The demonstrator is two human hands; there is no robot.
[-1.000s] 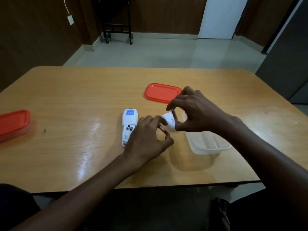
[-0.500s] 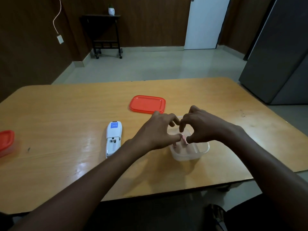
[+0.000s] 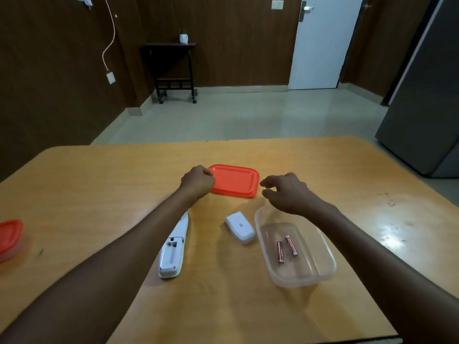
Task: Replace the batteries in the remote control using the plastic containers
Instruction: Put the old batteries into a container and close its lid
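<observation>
Both hands reach for the red lid, with the batteries lying in the clear container behind them.

The red lid (image 3: 233,180) lies flat on the wooden counter (image 3: 99,184). The left hand (image 3: 197,181) is at the lid's left edge with its fingers curled at the rim; whether it actually grips the lid cannot be told. The right hand (image 3: 285,189) hovers just right of the lid, fingers loosely curled and holding nothing. Nearer the person than the lid, under the right forearm, sits the clear container (image 3: 323,266) with two batteries (image 3: 285,248) lying side by side inside. The white battery cover (image 3: 239,227) rests between the lid and the container's near-left side. The remote control (image 3: 173,249) lies left of the cover, partly under the left forearm, its battery bay open. Far left of the lid, at the counter's edge, is a second red-lidded container (image 3: 10,234).
</observation>
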